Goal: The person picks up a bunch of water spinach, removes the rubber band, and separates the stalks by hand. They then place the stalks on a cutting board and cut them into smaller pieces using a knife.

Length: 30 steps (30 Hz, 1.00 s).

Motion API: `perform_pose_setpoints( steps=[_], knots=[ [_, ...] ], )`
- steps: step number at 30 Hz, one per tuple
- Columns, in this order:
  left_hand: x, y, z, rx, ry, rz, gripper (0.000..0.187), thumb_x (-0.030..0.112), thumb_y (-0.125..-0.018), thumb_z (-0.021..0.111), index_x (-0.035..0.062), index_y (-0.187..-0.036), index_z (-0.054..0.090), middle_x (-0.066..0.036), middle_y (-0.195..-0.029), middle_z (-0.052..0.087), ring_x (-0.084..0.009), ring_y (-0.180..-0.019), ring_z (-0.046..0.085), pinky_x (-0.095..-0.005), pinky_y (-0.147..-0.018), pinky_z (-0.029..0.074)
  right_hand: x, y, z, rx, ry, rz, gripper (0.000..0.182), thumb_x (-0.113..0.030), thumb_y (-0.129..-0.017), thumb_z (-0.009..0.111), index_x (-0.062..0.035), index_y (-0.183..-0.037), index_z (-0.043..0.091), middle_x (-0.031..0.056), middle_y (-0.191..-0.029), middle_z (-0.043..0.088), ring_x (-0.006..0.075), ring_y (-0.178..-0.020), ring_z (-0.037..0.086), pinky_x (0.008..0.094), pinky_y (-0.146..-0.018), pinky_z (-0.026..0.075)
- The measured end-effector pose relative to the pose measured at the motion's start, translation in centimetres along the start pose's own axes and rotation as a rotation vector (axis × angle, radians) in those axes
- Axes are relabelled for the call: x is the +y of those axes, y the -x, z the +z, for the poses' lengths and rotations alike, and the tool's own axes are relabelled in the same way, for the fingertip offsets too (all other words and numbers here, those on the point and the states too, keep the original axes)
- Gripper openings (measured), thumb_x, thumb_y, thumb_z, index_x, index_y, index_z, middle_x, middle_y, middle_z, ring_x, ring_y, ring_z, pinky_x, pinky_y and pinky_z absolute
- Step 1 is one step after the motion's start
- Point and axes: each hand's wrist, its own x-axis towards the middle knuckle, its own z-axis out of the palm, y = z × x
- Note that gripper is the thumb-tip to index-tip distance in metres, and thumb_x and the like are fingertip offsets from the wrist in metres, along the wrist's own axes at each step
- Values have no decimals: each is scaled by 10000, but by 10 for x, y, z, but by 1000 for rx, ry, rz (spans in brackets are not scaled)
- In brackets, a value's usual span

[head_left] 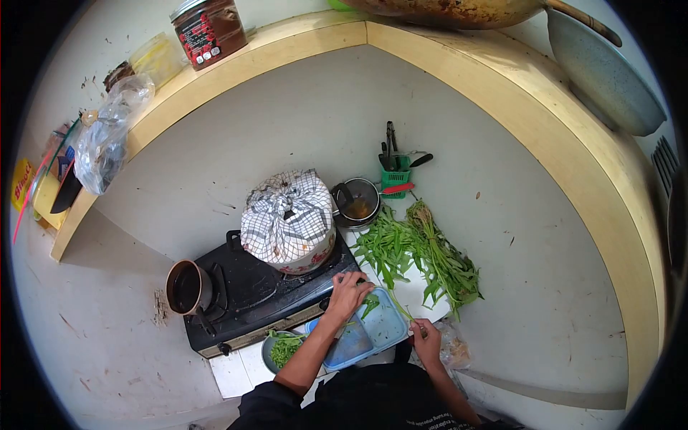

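My right hand (426,342) is closed around the lower end of a long green stem (401,307), at the right edge of a blue divided tray (373,351). Over the tray's upper left corner, my left hand (347,294) has its fingers bent and pressed together; what they hold, if anything, is hidden. A few leaves (370,305) lie in the tray. Beyond it, a large bunch of leafy greens with long stems (430,251) rests on a white surface. Cut green pieces fill a small bowl (285,351) left of my left forearm.
A black stove (279,294) carries a cloth-wrapped pot (289,218) and a small dark saucepan (189,288). Behind are a strainer (358,203) and a green utensil basket (395,179). A wooden shelf (301,44) with jars and pans curves overhead. A clear plastic bag (453,345) lies right of my right hand.
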Motion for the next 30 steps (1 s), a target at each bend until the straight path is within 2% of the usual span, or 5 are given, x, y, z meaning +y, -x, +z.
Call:
perform_pose_setpoints(
  steps=[7, 10, 14, 21, 30],
  knots=[
    [13, -4, -5, 93, -65, -91, 128, 215, -881, 674, 130, -951, 741, -19, -1016, 610, -207, -1039, 557, -484, -966, 318, -8, 3, 0, -24, 31, -7, 143, -115, -951, 650, 19, -996, 675, 86, -808, 720, 114, -709, 670, 269, -643, 516],
    [2, -10, -5, 197, -27, -379, 140, 219, -891, 657, 112, -931, 739, -49, -1011, 640, -239, -1013, 589, -471, -926, 375, -3, 5, 0, 9, 30, -38, 137, -111, -951, 649, 15, -997, 676, 74, -796, 715, 102, -692, 651, 260, -640, 505],
    [-31, -9, -1, 47, 261, -366, 195, 177, -931, 641, 5, -976, 722, -181, -972, 698, -389, -910, 664, -433, -796, 528, 26, 5, -8, 121, -7, -23, 135, -106, -962, 629, 23, -978, 666, 105, -781, 714, 165, -686, 690, 290, -633, 527],
    [-19, 19, 49, -98, 519, -362, 265, 218, -980, 570, 38, -1111, 714, -246, -1030, 687, -424, -948, 659, -469, -870, 516, 15, -6, -12, 123, -244, 78, 187, -162, -1012, 575, 3, -1011, 662, 37, -759, 680, 53, -568, 539, 226, -517, 431],
    [14, 6, 26, 49, 414, -418, 213, 181, -931, 632, 40, -1081, 686, -168, -1064, 646, -354, -1018, 610, -431, -901, 488, 9, 4, 0, 24, -282, 191, 225, -182, -1031, 552, 12, -1036, 666, 16, -769, 668, 26, -564, 464, 205, -522, 371]
  ],
)
